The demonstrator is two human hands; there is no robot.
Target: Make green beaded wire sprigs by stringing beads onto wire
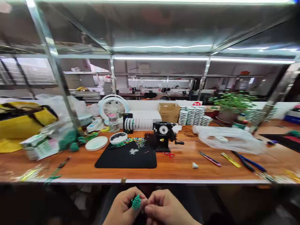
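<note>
Green bead ball, folks, right there in my left hand, low down in front of the bench! Left fingers curl around it and cradle it from below. Right hand is in close, fingers pressed together in a pinch at its right side, though I can't tell what they've caught. It looks light, knobbly and fairly stiff, but those beads could roll in the fingers, so I'd grip the body, not one bead. More green clusters sit far left, beyond the black mat.
</note>
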